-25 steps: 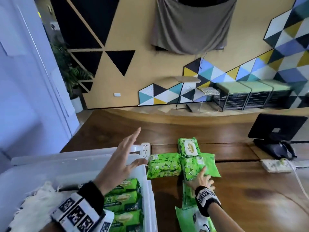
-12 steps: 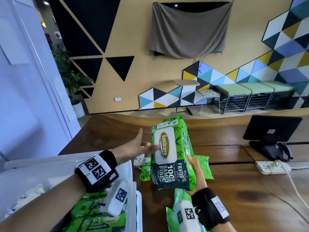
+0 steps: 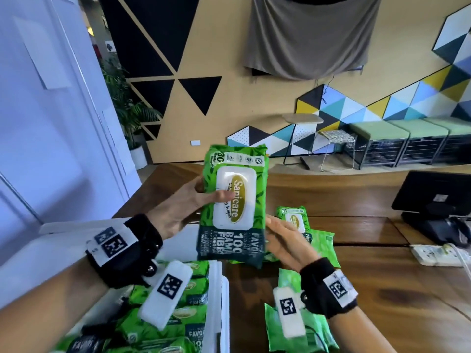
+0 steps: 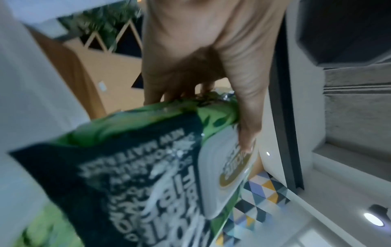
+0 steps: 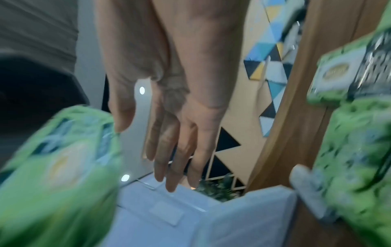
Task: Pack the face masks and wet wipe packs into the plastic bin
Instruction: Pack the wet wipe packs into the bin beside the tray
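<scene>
A green wet wipe pack stands upright in the air above the table. My left hand grips its left edge, thumb across the white lid and fingers behind. The left wrist view shows that hand on the pack. My right hand is open beside the pack's lower right edge, fingers straight; the right wrist view shows it holding nothing. The white plastic bin at lower left holds several wet wipe packs. More packs lie on the table. No face mask shows.
The wooden table carries a black screen on a stand at the right and a white power strip with a cable in front of it. Another green pack lies under my right wrist.
My right hand lifted a pack off the table pile and passed it over. My left hand has taken hold of it, and the right hand has let go.
</scene>
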